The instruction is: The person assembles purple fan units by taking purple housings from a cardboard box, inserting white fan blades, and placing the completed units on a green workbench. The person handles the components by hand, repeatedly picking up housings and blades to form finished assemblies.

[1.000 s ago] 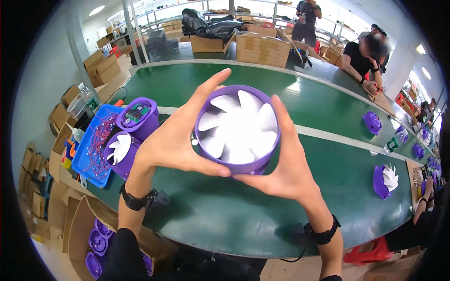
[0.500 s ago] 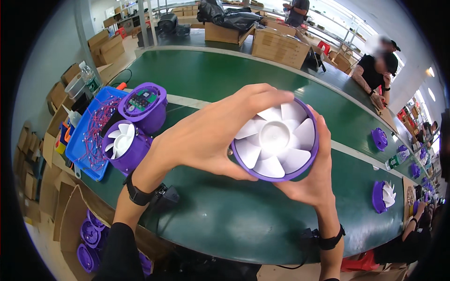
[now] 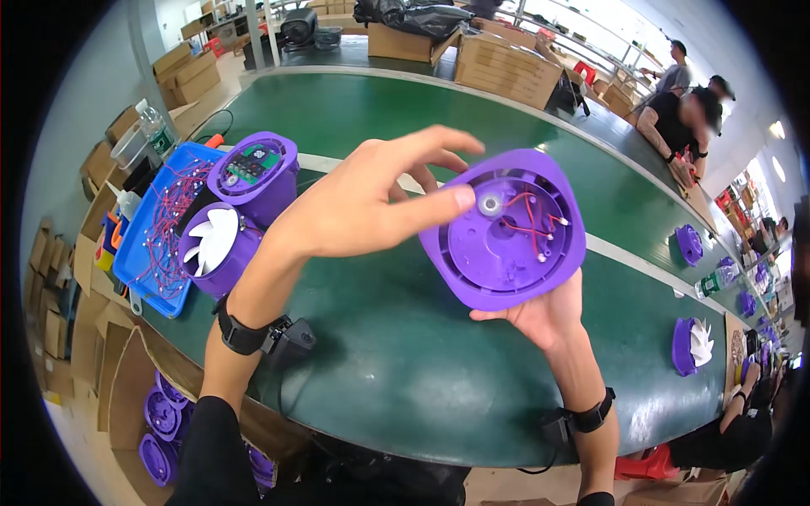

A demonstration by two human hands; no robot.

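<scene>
A purple fan housing [image 3: 516, 268] is tilted up with its hollow side facing me; red wires with small white connectors and a round metal piece sit inside. My right hand [image 3: 550, 314] grips it from below and behind, so most of its fingers are hidden. Over the housing's upper left edge is my left hand [image 3: 371, 198], its fingers spread apart. The left thumb tip lies at the rim beside the metal piece, appearing to touch it. Left of that forearm stand a purple fan with white blades [image 3: 215, 244] and a purple housing with a green circuit board [image 3: 255, 164].
A blue tray [image 3: 150, 291] of red wires lies at the left of the green table [image 3: 405, 405]. Below it, a cardboard box [image 3: 131, 388] holds purple housings. Farther right are a white-bladed fan [image 3: 693, 346], a bottle [image 3: 715, 280] and other people at work.
The fan has been turned over, from white blades facing me to its wired hollow side. My left hand has loosened from its side and spread its fingers; my right hand keeps hold.
</scene>
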